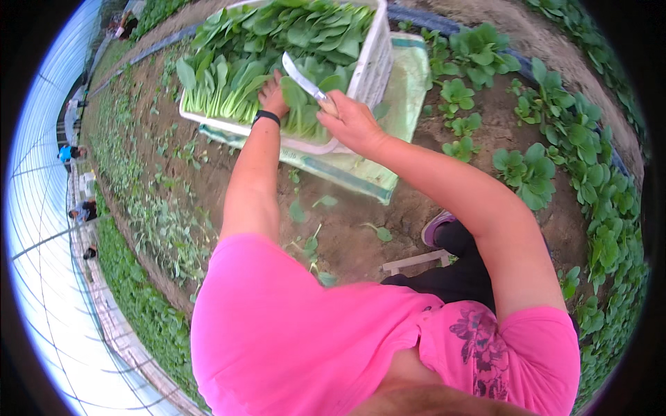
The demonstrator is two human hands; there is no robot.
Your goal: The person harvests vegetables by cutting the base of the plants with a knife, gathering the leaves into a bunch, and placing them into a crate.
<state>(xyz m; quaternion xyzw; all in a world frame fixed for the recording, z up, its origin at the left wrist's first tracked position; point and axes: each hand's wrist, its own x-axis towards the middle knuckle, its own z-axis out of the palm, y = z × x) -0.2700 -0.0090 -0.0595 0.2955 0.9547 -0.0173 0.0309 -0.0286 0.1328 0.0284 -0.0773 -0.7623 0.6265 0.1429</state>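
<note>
In my right hand point(352, 123) is a knife with a curved silver blade point(300, 75) and a pale handle, its blade pointing up and left over the crate. My left hand point(273, 96), with a black band point(267, 117) at the wrist, lies on the greens with fingers stretched out; leaves partly hide them. Those leafy greens point(305, 29), with pale green stalks, fill a white plastic crate point(372, 61) in rows. Along the near left side, the stalks point(218, 100) face the rim.
A pale green woven sack point(406, 104) lies beneath the crate. Rooted greens point(527, 173) grow on the right. Near my shoe point(438, 227) stands a low wooden stool point(416, 261). Loose leaves point(381, 233) lie on the soil. Several people are far left, by the greenhouse wall point(52, 201).
</note>
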